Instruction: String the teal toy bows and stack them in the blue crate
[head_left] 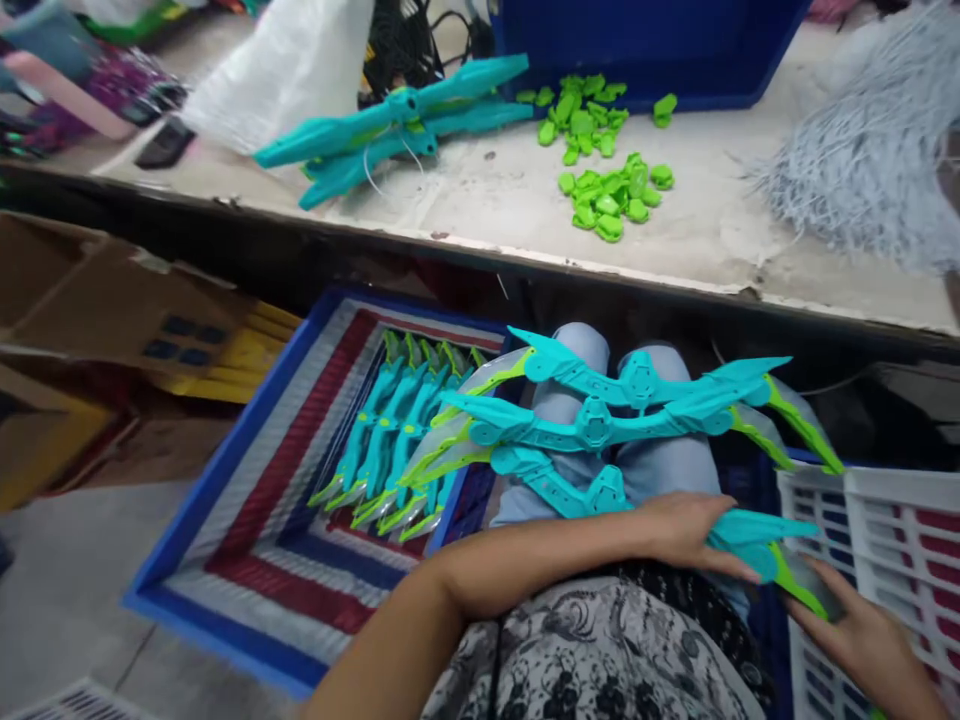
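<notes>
Three teal plastic toy bows lie across my lap: a far bow (574,365), a middle bow (540,425) and a near bow (551,483). Their curved tips are lime green and grey. My left hand (686,535) is wrapped over the right arm of the near bow. At that bow's right end, my right hand (862,625) grips the green-and-grey tip piece (799,580), which meets the teal arm. Part of the near bow is hidden under my left hand and forearm.
Left of my legs, a blue-rimmed crate (217,500) with a striped lining holds several finished-looking bows (386,425). On the bench (487,200) are teal bow bodies (405,115), green clips (611,195), a blue bin (645,50) and grey strands (877,150). A white basket (885,500) stands right.
</notes>
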